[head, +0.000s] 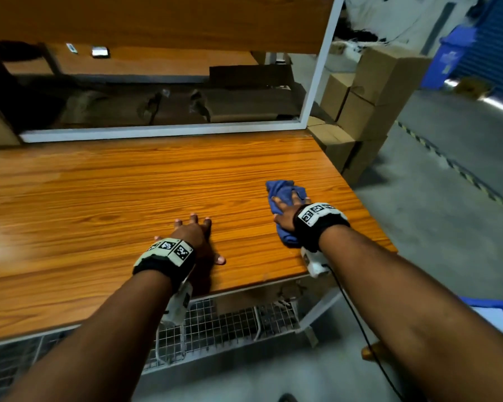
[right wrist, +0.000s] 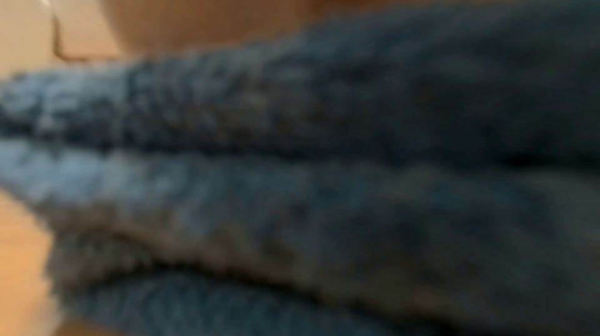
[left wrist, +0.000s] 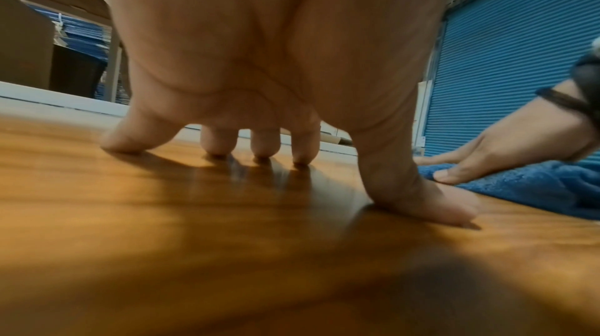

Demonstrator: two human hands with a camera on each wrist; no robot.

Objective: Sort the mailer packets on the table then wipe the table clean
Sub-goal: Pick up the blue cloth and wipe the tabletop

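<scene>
Wiping step under way, no mailer packets in sight. Right hand (head: pixel 285 211) flat on blue cloth (head: pixel 282 190) near right edge of tabletop (head: pixel 99 198); left hand (head: pixel 193 235) released, fingertips braced beside it. Next, probably: sweeping cloth leftward.

Warehouse, stacked cardboard boxes (head: pixel 372 91), blue roller shutter (left wrist: pixel 519 59), hazard-striped concrete floor (head: pixel 436 216)

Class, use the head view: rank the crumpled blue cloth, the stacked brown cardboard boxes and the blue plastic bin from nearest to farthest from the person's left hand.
1. Crumpled blue cloth: just to the right of the left hand, on the wooden table, under the right hand.
2. Stacked brown cardboard boxes: on the floor past the table's far right corner.
3. Blue plastic bin: farthest, behind the boxes at upper right.
</scene>
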